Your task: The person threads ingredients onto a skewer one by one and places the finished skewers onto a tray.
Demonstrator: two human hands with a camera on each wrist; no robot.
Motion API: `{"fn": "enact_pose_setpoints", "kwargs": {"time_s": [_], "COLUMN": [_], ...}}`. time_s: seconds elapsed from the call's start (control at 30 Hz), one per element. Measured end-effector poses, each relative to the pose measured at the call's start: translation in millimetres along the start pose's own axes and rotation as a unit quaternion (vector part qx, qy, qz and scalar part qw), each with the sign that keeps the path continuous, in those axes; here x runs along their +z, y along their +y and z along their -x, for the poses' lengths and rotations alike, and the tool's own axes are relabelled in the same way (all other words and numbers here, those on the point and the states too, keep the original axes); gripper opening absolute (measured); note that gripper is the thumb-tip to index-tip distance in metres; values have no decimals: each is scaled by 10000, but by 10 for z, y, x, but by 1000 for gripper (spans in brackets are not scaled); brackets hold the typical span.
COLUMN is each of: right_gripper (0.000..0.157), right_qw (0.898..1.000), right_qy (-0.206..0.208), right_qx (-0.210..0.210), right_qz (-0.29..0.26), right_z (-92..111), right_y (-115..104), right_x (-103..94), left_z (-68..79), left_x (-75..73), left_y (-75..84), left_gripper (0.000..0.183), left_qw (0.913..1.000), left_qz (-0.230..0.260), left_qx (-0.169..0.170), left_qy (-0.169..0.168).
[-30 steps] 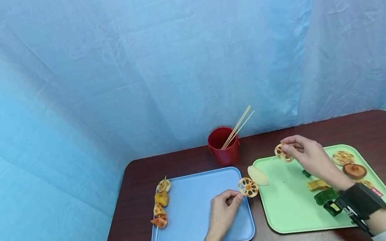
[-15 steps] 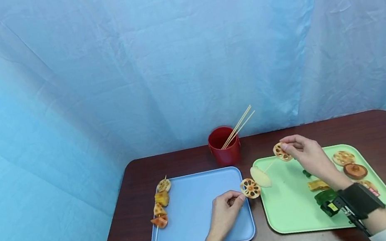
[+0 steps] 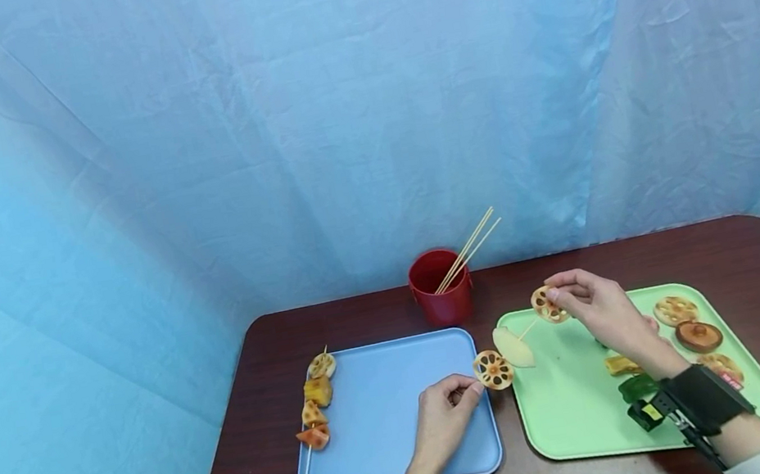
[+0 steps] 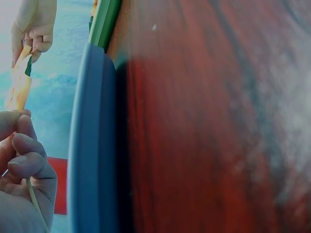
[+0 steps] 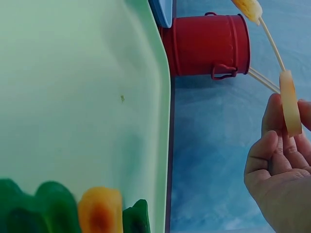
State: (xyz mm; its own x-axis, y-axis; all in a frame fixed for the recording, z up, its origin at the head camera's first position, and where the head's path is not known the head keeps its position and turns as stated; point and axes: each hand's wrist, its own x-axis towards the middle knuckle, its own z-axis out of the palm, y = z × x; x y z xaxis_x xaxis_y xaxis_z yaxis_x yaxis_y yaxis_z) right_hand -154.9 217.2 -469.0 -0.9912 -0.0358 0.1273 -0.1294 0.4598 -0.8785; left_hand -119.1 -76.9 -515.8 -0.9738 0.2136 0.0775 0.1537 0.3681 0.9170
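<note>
My left hand [image 3: 446, 421] pinches a bamboo skewer [image 4: 33, 196] over the blue tray's right edge. Threaded on it are a lotus root slice [image 3: 493, 370], close to my fingertips, and a pale oval slice [image 3: 514, 347] beyond that. Between thumb and fingers, my right hand [image 3: 610, 321] pinches another lotus root slice [image 3: 548, 305] above the green tray's far edge. In the right wrist view this slice [image 5: 290, 103] is edge-on, and the skewer's far end [image 5: 272, 43] meets it. Whether the tip has gone through a hole, I cannot tell.
A filled skewer [image 3: 314, 413] lies along the left side of the blue tray [image 3: 394, 417]. Behind stands a red bucket [image 3: 444, 301] holding several bare sticks [image 3: 469, 249]. The green tray [image 3: 565, 415] bears food pieces, including a mushroom-like piece [image 3: 698, 336], partly hidden by my right arm.
My right hand has shifted slightly left with its lotus root slice, closer to the pale slice. My left hand moved a little right at first, then stayed, exposing more bare stick.
</note>
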Motion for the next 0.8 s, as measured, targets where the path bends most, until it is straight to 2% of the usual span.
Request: {"fn": "enact_pose_setpoints", "kwargs": {"time_s": [0.43,0.8], "right_gripper": [46,55], "right_qw": [9999,9992], "right_qy": [-53,-153], "right_qx": [88,372], "right_qz": [-120,12], "right_z": [17,59], "right_y": [-43,59], "right_x": [58,42], "left_z": [-11,-3], "left_x": [10,6], "left_y": [22,4], "left_gripper": [11,10], "left_qw": [10000,9999], "left_qz": [75,131], "left_qx": [2,3], "left_qy": [19,74]}}
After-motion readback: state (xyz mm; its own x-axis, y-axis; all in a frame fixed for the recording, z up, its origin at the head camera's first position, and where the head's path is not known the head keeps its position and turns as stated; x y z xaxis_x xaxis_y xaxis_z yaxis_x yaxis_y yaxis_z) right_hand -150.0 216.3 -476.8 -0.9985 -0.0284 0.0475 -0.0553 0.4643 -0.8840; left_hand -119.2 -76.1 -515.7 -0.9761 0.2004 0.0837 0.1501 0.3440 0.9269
